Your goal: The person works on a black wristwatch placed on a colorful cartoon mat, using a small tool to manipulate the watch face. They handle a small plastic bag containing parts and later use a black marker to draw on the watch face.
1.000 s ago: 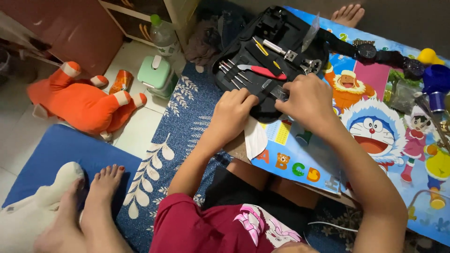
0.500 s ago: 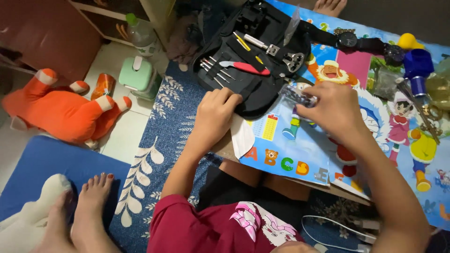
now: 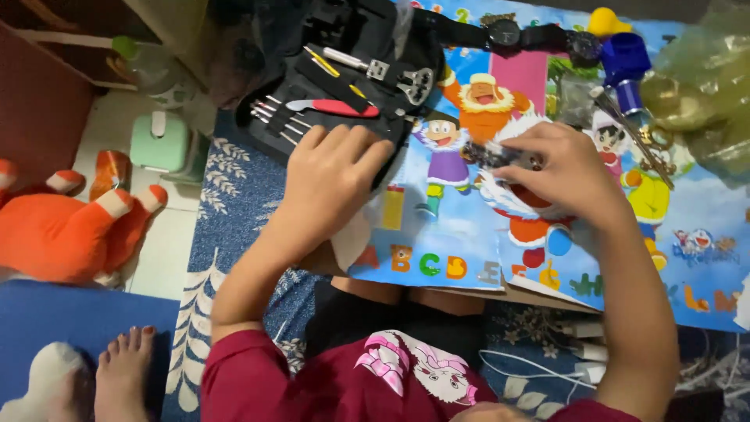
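A low bench [image 3: 703, 234] with a bright cartoon cover carries everything. At its left edge lies an open black tool case [image 3: 344, 86], and the left hand [image 3: 332, 168] rests flat and spread on its near flap. Toward the bench's middle, the right hand [image 3: 558, 168] pinches a small dark metal piece [image 3: 492, 154].

Left hand [image 3: 332, 176] on black tool case [image 3: 344, 86], right hand [image 3: 562, 168] around small dark part [image 3: 500, 155].
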